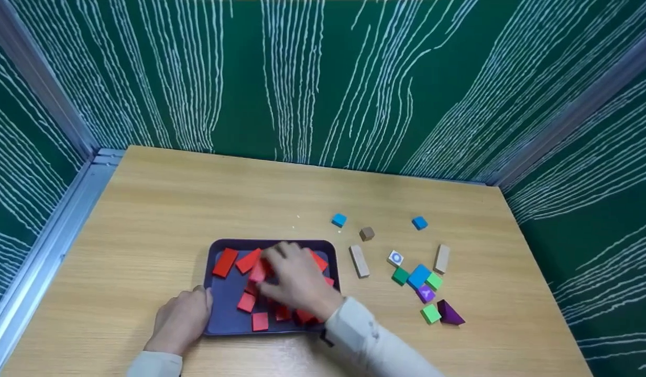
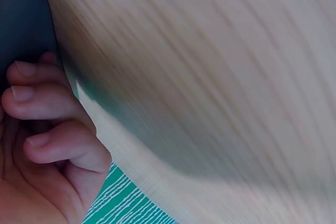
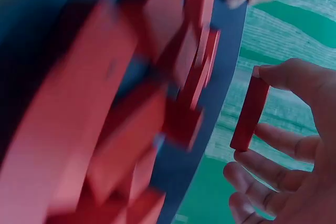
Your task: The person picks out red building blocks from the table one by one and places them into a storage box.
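A dark blue tray point(image 1: 222, 313) holds several red blocks point(image 1: 226, 262) of different shapes. My left hand point(image 1: 182, 318) grips the tray's left rim; in the left wrist view its curled fingers point(image 2: 50, 100) lie against the tray's dark wall point(image 2: 26, 19). Above the tray's middle is my right hand point(image 1: 300, 280), hiding some of the blocks. The right wrist view shows that hand pinching a slim red block point(image 3: 250, 111) between thumb and fingertips, raised clear of the other red blocks point(image 3: 126, 124).
Right of the tray, loose on the wooden table point(image 1: 197, 193), are two pale bars point(image 1: 359, 261), blue blocks point(image 1: 419, 276), green blocks point(image 1: 431, 314), a brown cube point(image 1: 367, 233) and a dark purple wedge point(image 1: 450, 313). Green patterned walls point(image 1: 239, 78) surround the table.
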`<state>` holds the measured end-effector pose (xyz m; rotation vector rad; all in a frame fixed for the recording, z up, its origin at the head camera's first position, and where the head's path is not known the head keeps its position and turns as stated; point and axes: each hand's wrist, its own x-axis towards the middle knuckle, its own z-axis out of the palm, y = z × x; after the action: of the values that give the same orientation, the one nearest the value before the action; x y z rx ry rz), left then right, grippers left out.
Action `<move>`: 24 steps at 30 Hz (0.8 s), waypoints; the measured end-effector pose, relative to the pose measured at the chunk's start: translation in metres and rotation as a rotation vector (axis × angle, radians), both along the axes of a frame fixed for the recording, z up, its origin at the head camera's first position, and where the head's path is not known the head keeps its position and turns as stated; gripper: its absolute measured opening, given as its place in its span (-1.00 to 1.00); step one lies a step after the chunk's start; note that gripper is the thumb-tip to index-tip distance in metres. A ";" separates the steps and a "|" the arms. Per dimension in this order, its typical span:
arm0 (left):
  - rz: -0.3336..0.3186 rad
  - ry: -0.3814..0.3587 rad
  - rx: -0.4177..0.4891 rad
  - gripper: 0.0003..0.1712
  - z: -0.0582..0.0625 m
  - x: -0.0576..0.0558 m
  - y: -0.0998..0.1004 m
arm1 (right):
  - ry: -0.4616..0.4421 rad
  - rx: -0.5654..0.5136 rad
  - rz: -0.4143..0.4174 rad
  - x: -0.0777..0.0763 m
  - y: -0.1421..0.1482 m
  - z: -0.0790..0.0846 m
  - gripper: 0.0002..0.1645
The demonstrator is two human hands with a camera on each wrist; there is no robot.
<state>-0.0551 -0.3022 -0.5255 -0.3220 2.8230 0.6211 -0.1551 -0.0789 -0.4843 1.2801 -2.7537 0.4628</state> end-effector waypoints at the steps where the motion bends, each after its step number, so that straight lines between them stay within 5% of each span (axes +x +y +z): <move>1: 0.000 0.008 0.002 -0.54 0.000 0.000 0.000 | -0.007 0.007 0.012 0.003 -0.006 -0.001 -0.38; 10: 0.008 0.023 0.012 -0.59 -0.002 -0.001 0.001 | -0.090 0.117 0.148 0.026 -0.043 -0.016 -0.44; 18: -0.015 0.052 0.003 -0.60 0.001 -0.002 0.010 | -0.146 0.177 0.150 0.032 -0.040 -0.018 -0.44; 24: 0.015 0.011 -0.017 -0.57 0.004 0.003 0.000 | -0.100 0.136 0.128 0.029 -0.030 -0.007 -0.51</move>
<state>-0.0517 -0.3019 -0.5218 -0.3440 2.8409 0.6039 -0.1266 -0.1092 -0.4913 1.5104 -2.8403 0.3630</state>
